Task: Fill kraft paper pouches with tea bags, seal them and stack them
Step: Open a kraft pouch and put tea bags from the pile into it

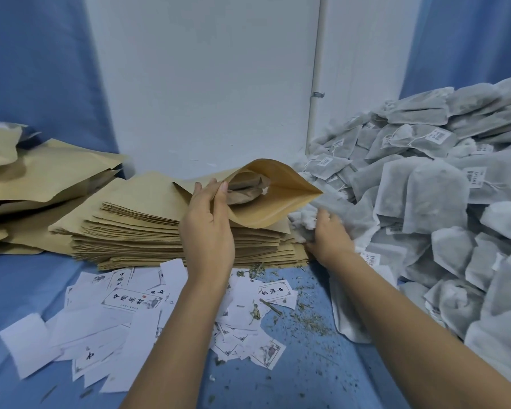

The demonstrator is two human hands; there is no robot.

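Note:
My left hand (pixel 207 222) pinches the near rim of an open kraft pouch (pixel 278 199), holding its mouth wide above the stack of flat empty pouches (pixel 136 231). A tea bag shows inside the pouch mouth. My right hand (pixel 328 234) grips a grey-white tea bag (pixel 345 211) at the left foot of the big tea bag heap (pixel 440 202), just right of the pouch's corner.
Filled kraft pouches (pixel 42 175) lie piled at the left. Loose white printed labels (pixel 124 314) and tea crumbs litter the blue cloth (pixel 278 379) in front. A white wall and blue curtains stand behind.

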